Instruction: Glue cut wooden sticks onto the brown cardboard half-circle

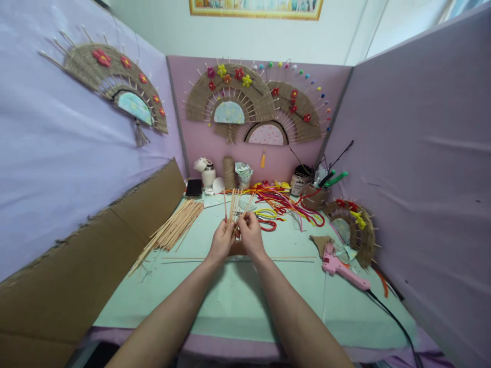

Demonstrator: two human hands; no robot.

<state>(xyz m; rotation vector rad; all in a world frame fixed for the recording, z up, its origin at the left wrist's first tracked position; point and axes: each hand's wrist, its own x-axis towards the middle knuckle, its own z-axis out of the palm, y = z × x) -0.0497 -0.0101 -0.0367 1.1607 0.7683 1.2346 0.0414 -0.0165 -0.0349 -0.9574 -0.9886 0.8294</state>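
Observation:
Near the middle of the table, my left hand [222, 238] is closed around several thin wooden sticks [232, 204] that point up and fan slightly away from me. My right hand [251, 235] is closed too, its fingers pinching a slanted stick [249, 203] right beside the left fingers. Under both hands shows a brown piece [238, 249], mostly hidden by them. A long thin stick [291, 257] lies crosswise on the cloth below my wrists. To the left lies a loose pile of wooden sticks [174, 225]. Beyond my right hand are scissors [267, 225] with red handles.
A pink glue gun [345, 271] with a black cord lies right, near a small decorated fan [358, 230]. Coloured pipe cleaners [280, 199], a twine spool [229, 171] and a brown pot [314, 197] stand or lie at the back. Cardboard [95, 240] borders the left.

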